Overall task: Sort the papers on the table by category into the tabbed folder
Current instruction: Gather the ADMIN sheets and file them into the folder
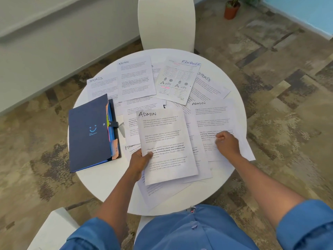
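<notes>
A round white table point(100, 181) is covered with loose printed papers headed by hand. My left hand point(139, 158) grips the left edge of an ADMIN sheet point(167, 147) raised a little over the pile. My right hand point(227, 143) rests with fingers curled on another ADMIN sheet point(212, 116) at the right. At the table's left lies the dark blue tabbed folder point(89, 134), closed, with coloured tabs along its right edge. Farther back lie a third ADMIN sheet point(135, 78), a FINANCE sheet point(177, 82) and two SPORTS sheets point(100, 85), point(209, 87).
A white chair point(166, 24) stands behind the table, and part of another white seat point(52, 230) shows at the lower left. A potted plant point(232, 9) sits on the patterned carpet at the back right. More papers overhang the table's near edge.
</notes>
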The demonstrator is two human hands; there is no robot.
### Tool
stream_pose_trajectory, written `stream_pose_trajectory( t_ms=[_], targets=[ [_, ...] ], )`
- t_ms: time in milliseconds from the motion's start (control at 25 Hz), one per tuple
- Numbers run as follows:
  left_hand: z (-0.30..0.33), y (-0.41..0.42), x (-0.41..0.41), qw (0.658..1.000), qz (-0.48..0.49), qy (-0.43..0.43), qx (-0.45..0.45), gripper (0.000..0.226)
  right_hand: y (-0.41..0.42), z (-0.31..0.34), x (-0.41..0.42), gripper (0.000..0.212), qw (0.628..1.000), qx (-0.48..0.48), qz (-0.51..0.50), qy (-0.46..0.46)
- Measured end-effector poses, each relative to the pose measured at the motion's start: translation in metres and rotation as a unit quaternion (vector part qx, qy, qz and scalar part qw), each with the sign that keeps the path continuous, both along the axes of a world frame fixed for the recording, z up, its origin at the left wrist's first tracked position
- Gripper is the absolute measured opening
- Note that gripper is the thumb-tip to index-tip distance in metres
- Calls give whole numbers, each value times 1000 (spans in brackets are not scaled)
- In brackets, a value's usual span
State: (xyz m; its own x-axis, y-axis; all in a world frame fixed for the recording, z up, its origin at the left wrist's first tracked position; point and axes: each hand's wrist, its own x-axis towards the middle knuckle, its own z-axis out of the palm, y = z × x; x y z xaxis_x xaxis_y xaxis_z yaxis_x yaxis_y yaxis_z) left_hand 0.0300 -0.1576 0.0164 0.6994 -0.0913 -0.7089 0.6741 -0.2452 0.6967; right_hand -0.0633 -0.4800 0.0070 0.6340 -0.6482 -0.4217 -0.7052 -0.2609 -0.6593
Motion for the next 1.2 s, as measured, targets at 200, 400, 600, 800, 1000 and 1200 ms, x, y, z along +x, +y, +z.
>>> stream_pose_trajectory(
  t_ms=[200,400,600,800,1000,1200],
  targets=[
    [-6,-8,4,998,47,-14,26,22,-41,-14,5,39,994,-82,-2,67],
    [-9,5,5,995,79,-18,56,33,-18,-12,10,50,993,-68,39,85],
    [-9,30,5,991,89,-22,98,37,41,-16,16,52,991,-62,94,79],
    [-8,49,1,987,94,-36,125,39,79,-16,28,69,973,-123,128,147],
    [-7,67,-9,984,106,-31,139,28,81,-23,35,63,978,-99,109,148],
    [-5,80,-12,987,76,-27,137,26,67,-17,27,15,995,-31,64,76]
  ],
)
